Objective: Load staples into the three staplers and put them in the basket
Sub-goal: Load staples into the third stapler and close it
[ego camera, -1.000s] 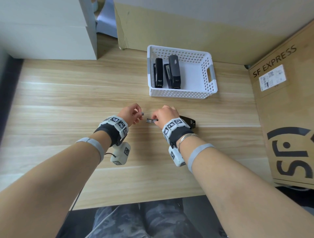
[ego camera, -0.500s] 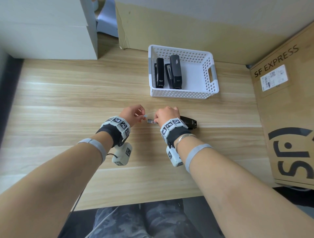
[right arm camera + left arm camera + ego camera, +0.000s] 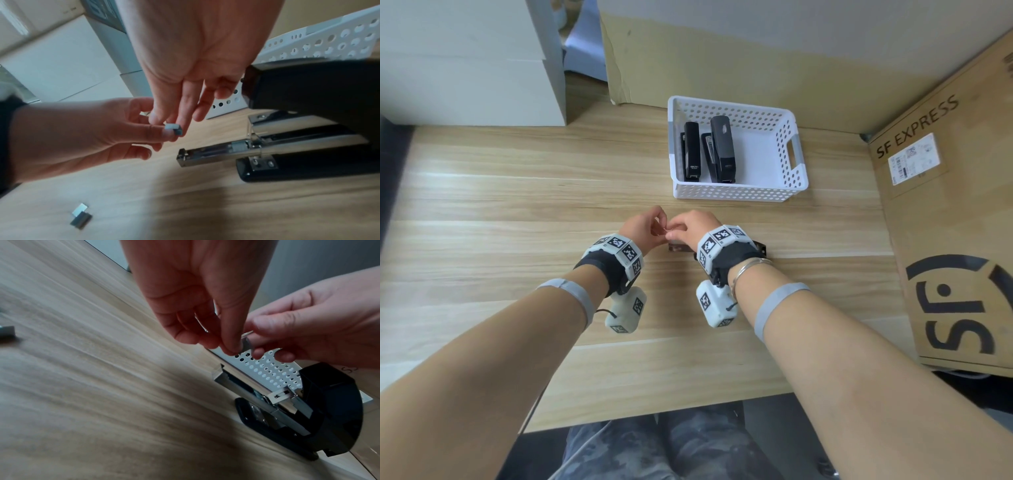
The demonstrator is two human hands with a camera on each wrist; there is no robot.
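My left hand (image 3: 82, 133) and my right hand (image 3: 197, 53) meet above the bench (image 3: 517, 212), and together they pinch one small block of staples (image 3: 174, 129) — the left thumb is under it, and the right fingers (image 3: 185, 104) come down on it from above. The other fingers of both hands are loosely curled and hold nothing.

Just below my hands the open stapler (image 3: 298, 155) lies on the bench. Its black lid is swung up, and the metal channel points toward my left hand. A short piece of staples already sits inside the channel. In the head view my right wrist hides most of this stapler.

Nearer to me, on the bench, lie two more small staple pieces (image 3: 81, 216), touching each other.

Farther away stands the white basket (image 3: 796, 154) with holes in its walls — two black staplers (image 3: 707, 150) lie inside, side by side, at its left part.
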